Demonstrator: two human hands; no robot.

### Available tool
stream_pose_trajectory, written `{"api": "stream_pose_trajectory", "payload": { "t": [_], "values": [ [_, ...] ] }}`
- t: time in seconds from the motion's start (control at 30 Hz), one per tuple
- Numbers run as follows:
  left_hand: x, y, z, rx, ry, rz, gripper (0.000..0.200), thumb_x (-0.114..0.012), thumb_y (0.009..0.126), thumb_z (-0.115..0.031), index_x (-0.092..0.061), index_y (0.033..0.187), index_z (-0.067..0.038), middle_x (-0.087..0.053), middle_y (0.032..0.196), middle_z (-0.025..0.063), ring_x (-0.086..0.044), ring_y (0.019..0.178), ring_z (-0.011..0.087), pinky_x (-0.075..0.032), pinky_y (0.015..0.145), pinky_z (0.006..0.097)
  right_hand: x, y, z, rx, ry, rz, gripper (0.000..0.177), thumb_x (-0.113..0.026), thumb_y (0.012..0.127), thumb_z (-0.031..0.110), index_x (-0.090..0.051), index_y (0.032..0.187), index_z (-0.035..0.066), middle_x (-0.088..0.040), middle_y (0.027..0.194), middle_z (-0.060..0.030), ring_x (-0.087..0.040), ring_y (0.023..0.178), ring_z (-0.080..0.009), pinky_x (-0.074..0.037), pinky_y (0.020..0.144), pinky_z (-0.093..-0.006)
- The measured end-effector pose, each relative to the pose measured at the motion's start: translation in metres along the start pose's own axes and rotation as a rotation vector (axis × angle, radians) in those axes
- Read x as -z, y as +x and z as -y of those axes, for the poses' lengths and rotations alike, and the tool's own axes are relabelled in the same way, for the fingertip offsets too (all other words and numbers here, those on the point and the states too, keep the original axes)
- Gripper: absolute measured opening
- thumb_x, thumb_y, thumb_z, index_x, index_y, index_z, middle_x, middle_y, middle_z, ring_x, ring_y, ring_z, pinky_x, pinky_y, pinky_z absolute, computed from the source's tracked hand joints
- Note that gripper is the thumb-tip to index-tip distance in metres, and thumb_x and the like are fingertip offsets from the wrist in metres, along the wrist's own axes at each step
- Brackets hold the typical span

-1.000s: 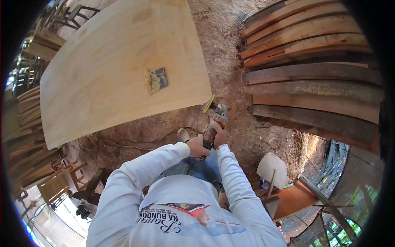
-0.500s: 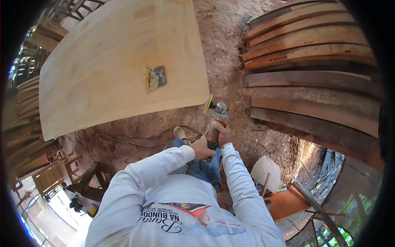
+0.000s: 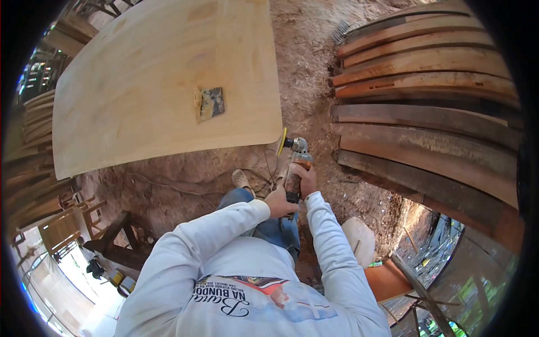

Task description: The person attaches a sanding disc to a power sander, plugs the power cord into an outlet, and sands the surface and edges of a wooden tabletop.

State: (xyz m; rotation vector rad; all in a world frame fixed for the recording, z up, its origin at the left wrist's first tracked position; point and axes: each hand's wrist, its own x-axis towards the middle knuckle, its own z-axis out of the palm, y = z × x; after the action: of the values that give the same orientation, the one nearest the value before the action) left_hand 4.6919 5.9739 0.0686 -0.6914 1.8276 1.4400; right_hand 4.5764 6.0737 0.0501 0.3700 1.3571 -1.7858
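Observation:
Both my hands are wrapped around an angle grinder (image 3: 298, 164) fitted with a yellow-backed sanding disc (image 3: 282, 141). My right hand (image 3: 305, 180) closes on the body near the metal gear head. Lower down, at the rear end of the tool, my left hand (image 3: 279, 203) grips the handle. The disc stands edge-on at the rounded near-right corner of a large pale wooden tabletop (image 3: 168, 84). On that top lies a dark, worn piece of sandpaper (image 3: 211, 103) with a tan folded edge.
Long reddish-brown boards (image 3: 426, 84) are stacked to the right. A cord (image 3: 168, 184) trails over the dirt floor near my shoe (image 3: 241, 181). A white plastic chair (image 3: 358, 241) and an orange-brown panel (image 3: 387, 281) stand at lower right. Wooden frames (image 3: 115, 238) are at the left.
The grinder has shifted slightly, its disc staying at the tabletop corner. My view has moved a little, and both hands keep their hold.

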Motion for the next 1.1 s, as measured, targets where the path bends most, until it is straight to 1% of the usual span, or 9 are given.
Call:
{"api": "stream_pose_trajectory", "payload": {
  "t": [0.1,0.2,0.4,0.5,0.57,0.7,0.77,0.87,1.1],
  "values": [
    [-0.006,0.005,0.0,-0.06,-0.018,-0.03,0.103,-0.081,0.072,-0.043,-0.031,0.13,0.025,-0.066,0.108,0.0365,-0.069,0.105,0.0453,-0.056,0.09,0.045,0.0,0.004,0.007,0.024,-0.023,0.004,0.036,-0.078,0.083,0.02,-0.062,0.111,0.004,-0.066,0.08,-0.0075,-0.067,0.061,-0.0214,-0.058,0.056,-0.0363],
    [-0.016,0.018,0.007,-0.148,-0.081,-0.078,0.098,-0.082,0.073,-0.041,-0.034,0.127,0.025,-0.066,0.105,0.0354,-0.069,0.103,0.0458,-0.056,0.088,0.045,0.004,0.009,0.011,0.041,-0.064,-0.003,0.037,-0.079,0.082,0.021,-0.062,0.111,0.004,-0.066,0.081,-0.0075,-0.067,0.06,-0.0213,-0.058,0.056,-0.0361],
    [-0.027,0.027,0.004,-0.164,-0.119,-0.097,0.089,-0.081,0.074,-0.041,-0.04,0.121,0.023,-0.068,0.1,0.0313,-0.07,0.095,0.0435,-0.056,0.084,0.044,0.012,0.016,0.02,-0.025,-0.09,0.029,0.039,-0.08,0.081,0.021,-0.062,0.112,0.004,-0.066,0.081,-0.0078,-0.066,0.062,-0.0211,-0.057,0.056,-0.0362],
    [-0.024,0.025,-0.011,-0.138,-0.17,-0.02,0.075,-0.08,0.074,-0.031,-0.05,0.129,0.01,-0.066,0.112,0.0221,-0.066,0.104,0.0343,-0.053,0.094,0.0412,0.021,0.023,0.02,-0.069,-0.09,0.075,0.041,-0.08,0.081,0.022,-0.062,0.113,0.004,-0.066,0.082,-0.008,-0.067,0.063,-0.0211,-0.057,0.057,-0.0363],
    [-0.04,0.041,0.0,-0.146,-0.197,-0.067,0.072,-0.08,0.074,-0.03,-0.052,0.128,0.009,-0.067,0.111,0.0216,-0.066,0.104,0.0333,-0.053,0.094,0.041,0.028,0.028,0.023,-0.108,-0.11,0.099,0.042,-0.08,0.081,0.023,-0.062,0.114,0.004,-0.067,0.084,-0.0075,-0.067,0.065,-0.0202,-0.057,0.059,-0.036],
    [-0.053,0.052,-0.002,-0.166,-0.156,-0.193,0.085,-0.08,0.074,-0.04,-0.044,0.124,0.018,-0.067,0.109,0.0287,-0.07,0.101,0.0398,-0.056,0.086,0.0421,0.045,0.046,0.017,-0.085,-0.176,0.104,0.041,-0.081,0.08,0.023,-0.065,0.113,0.005,-0.067,0.086,-0.0044,-0.065,0.071,-0.0165,-0.055,0.066,-0.0333],
    [-0.047,0.047,-0.017,-0.16,-0.2,-0.179,0.086,-0.08,0.074,-0.04,-0.043,0.125,0.018,-0.067,0.109,0.0292,-0.07,0.101,0.0401,-0.055,0.087,0.0423,0.057,0.061,0.01,-0.085,-0.218,0.098,0.04,-0.082,0.08,0.024,-0.066,0.112,0.005,-0.067,0.088,-0.0028,-0.064,0.073,-0.0148,-0.054,0.069,-0.0319],
    [-0.044,0.051,-0.031,-0.122,-0.228,-0.178,0.088,-0.08,0.074,-0.04,-0.042,0.127,0.018,-0.067,0.11,0.03,-0.069,0.104,0.0403,-0.055,0.09,0.0426,0.055,0.07,0.019,-0.022,-0.235,0.142,0.03,-0.075,0.083,0.022,-0.065,0.103,0.002,-0.067,0.078,-0.0096,-0.067,0.059,-0.0225,-0.057,0.054,-0.036],
    [-0.029,0.054,-0.063,0.003,-0.252,-0.193,0.09,-0.08,0.073,-0.043,-0.042,0.13,0.016,-0.065,0.118,0.0316,-0.067,0.111,0.0418,-0.053,0.096,0.0431,0.055,0.092,0.038,-0.002,-0.31,0.167,0.028,-0.075,0.085,0.022,-0.065,0.104,0.003,-0.067,0.077,-0.0082,-0.067,0.058,-0.0222,-0.056,0.053,-0.036]
  ]
}}
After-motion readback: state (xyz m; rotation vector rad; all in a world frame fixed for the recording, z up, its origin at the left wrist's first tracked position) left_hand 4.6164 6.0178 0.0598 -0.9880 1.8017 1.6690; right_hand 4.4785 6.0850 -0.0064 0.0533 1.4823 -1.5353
